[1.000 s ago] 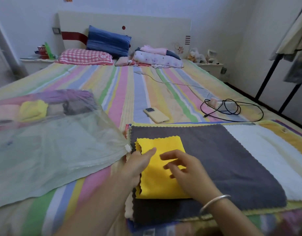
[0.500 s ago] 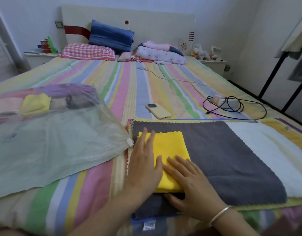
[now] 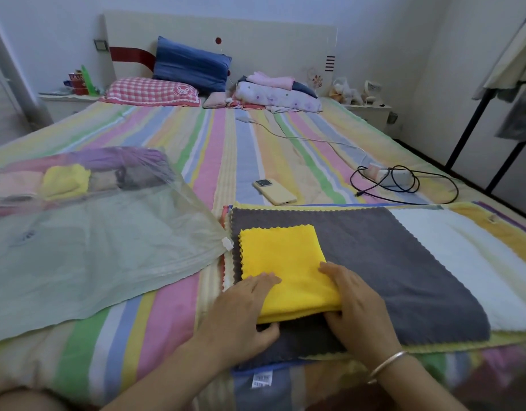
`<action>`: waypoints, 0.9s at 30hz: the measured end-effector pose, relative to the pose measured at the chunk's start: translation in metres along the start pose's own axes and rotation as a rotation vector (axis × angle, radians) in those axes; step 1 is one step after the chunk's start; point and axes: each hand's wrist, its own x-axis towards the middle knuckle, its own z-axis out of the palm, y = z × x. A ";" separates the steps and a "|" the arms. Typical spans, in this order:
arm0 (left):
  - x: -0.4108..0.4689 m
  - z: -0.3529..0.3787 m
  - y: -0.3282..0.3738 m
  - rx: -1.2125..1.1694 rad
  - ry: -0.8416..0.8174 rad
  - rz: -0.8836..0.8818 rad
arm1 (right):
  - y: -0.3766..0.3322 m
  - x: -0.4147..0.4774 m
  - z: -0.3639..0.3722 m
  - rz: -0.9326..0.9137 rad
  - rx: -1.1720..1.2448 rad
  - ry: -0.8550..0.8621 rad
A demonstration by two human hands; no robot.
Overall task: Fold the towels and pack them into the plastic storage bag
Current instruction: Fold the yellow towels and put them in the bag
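A folded yellow towel (image 3: 285,259) lies on a flat dark grey towel (image 3: 398,262), which tops a stack of spread towels at the near edge of the bed. A white towel (image 3: 469,262) shows to the right beneath it. My left hand (image 3: 244,315) and my right hand (image 3: 359,310) hold the yellow towel's near edge, fingers on top and thumbs tucked under it. The clear plastic storage bag (image 3: 101,262) lies flat to the left, its mouth corner touching the stack. Several folded towels (image 3: 66,182) sit at its far end.
A yellow phone (image 3: 275,191) lies just beyond the towel stack. A black cable with a power strip (image 3: 398,179) is at the right. Pillows (image 3: 155,91) and folded bedding (image 3: 279,94) sit at the headboard. A clothes rack (image 3: 475,132) stands at the right.
Both hands slid back from pressing flat on the yellow towel to its near edge, and the thumbs have gone under it. The towel now shows uncovered.
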 end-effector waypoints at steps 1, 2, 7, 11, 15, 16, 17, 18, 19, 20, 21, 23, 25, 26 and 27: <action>0.000 -0.002 0.000 -0.043 0.025 -0.030 | 0.005 0.001 -0.003 0.052 0.086 0.001; 0.000 -0.004 0.001 -0.088 0.061 -0.039 | 0.009 0.002 -0.008 0.075 0.165 -0.003; -0.007 -0.020 -0.006 -0.444 0.243 -0.016 | 0.009 0.003 -0.037 -0.057 0.360 -0.036; -0.010 -0.037 0.005 -0.668 0.308 0.021 | -0.011 -0.004 -0.049 -0.061 0.507 -0.031; -0.005 -0.027 0.009 -0.671 0.326 -0.124 | -0.013 -0.008 -0.038 0.162 0.547 -0.027; -0.003 -0.022 0.008 -0.631 0.335 -0.162 | -0.012 -0.009 -0.032 0.236 0.527 -0.040; 0.000 -0.017 0.006 -0.583 0.337 -0.206 | -0.011 -0.009 -0.027 0.311 0.497 -0.053; 0.004 -0.013 0.004 -0.541 0.323 -0.256 | -0.009 -0.009 -0.022 0.380 0.470 -0.060; 0.008 -0.008 0.002 -0.503 0.294 -0.306 | -0.007 -0.010 -0.016 0.444 0.459 -0.067; 0.012 -0.005 0.001 -0.466 0.255 -0.349 | -0.005 -0.011 -0.012 0.502 0.456 -0.074; 0.016 -0.002 0.000 -0.430 0.217 -0.386 | -0.004 -0.012 -0.010 0.550 0.450 -0.084; 0.025 0.000 -0.001 -0.379 0.160 -0.460 | -0.002 -0.012 -0.006 0.618 0.439 -0.108; 0.030 0.000 0.003 -0.343 0.116 -0.530 | -0.004 -0.008 -0.006 0.665 0.415 -0.134; 0.033 -0.003 0.007 -0.322 0.107 -0.579 | -0.004 -0.006 -0.006 0.684 0.396 -0.148; 0.033 -0.006 0.011 -0.278 0.121 -0.608 | -0.005 -0.003 -0.006 0.707 0.385 -0.160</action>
